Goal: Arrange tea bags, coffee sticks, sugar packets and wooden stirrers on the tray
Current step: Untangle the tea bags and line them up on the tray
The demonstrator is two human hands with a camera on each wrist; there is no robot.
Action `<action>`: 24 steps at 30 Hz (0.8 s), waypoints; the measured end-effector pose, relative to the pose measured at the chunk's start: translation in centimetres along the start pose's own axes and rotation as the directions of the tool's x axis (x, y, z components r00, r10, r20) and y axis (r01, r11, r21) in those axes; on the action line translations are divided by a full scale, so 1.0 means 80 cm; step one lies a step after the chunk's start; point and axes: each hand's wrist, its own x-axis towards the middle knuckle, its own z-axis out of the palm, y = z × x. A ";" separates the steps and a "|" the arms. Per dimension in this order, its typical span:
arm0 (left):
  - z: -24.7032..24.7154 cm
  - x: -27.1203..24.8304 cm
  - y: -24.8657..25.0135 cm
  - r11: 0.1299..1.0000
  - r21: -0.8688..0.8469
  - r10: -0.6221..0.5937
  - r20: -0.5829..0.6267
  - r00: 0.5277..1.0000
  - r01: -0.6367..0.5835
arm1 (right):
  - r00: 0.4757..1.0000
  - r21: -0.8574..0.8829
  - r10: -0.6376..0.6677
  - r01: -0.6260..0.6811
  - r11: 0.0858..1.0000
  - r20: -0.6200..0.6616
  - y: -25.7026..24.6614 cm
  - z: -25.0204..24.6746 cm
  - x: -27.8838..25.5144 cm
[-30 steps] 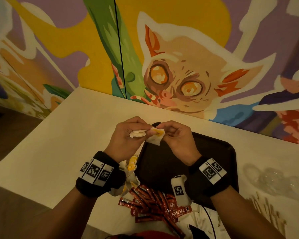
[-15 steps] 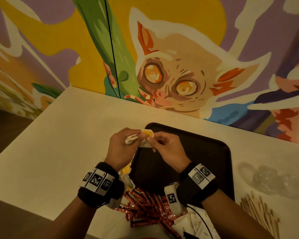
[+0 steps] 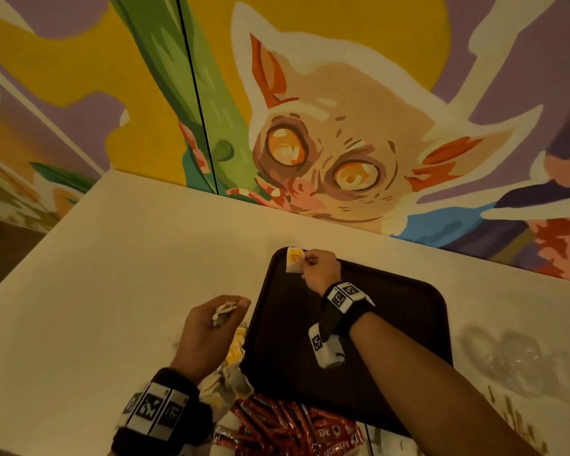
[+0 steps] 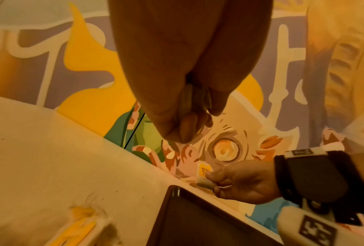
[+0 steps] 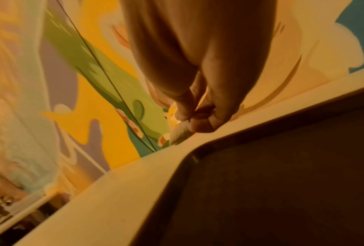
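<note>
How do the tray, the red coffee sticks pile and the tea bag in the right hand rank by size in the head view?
1. Tray, by far the largest.
2. Coffee sticks pile, partly cut off by the frame edge.
3. Tea bag, smallest, pinched by the right hand.

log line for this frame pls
right hand: pinches tea bag over tray far-left corner | left hand: holds crumpled wrapper | tray bare

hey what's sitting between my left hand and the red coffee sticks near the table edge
In the head view, a loose heap of tea bags, white and yellow, lies between the left hand and the red coffee sticks, beside the tray.
</note>
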 end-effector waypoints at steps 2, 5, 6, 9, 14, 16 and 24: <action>-0.001 0.002 -0.007 1.000 0.001 -0.015 0.009 1.000 0.015 | 0.999 -0.012 0.041 -0.041 0.999 0.006 0.006 0.008 0.020; -0.002 0.003 -0.017 0.999 0.009 -0.042 0.033 0.999 0.042 | 0.998 -0.048 0.064 -0.062 0.997 0.029 0.013 0.018 0.044; -0.002 0.003 -0.019 0.999 0.010 -0.050 0.042 0.998 0.049 | 0.997 -0.064 0.070 -0.067 0.996 0.038 0.014 0.021 0.049; -0.001 0.005 -0.023 0.997 0.016 -0.078 0.067 0.995 0.077 | 0.993 -0.098 0.099 -0.092 0.991 0.065 0.016 0.029 0.063; 0.001 0.012 -0.025 0.993 0.024 -0.113 0.074 0.991 0.112 | 0.995 -0.141 0.090 -0.083 0.987 0.048 0.020 0.041 0.077; 0.001 0.015 -0.024 0.993 0.023 -0.120 0.075 0.990 0.119 | 0.996 -0.143 0.077 -0.069 0.987 0.049 0.021 0.044 0.079; -0.002 0.021 -0.023 0.992 0.015 -0.124 0.089 0.988 0.123 | 0.999 -0.097 0.028 -0.031 0.995 -0.033 0.021 0.046 0.069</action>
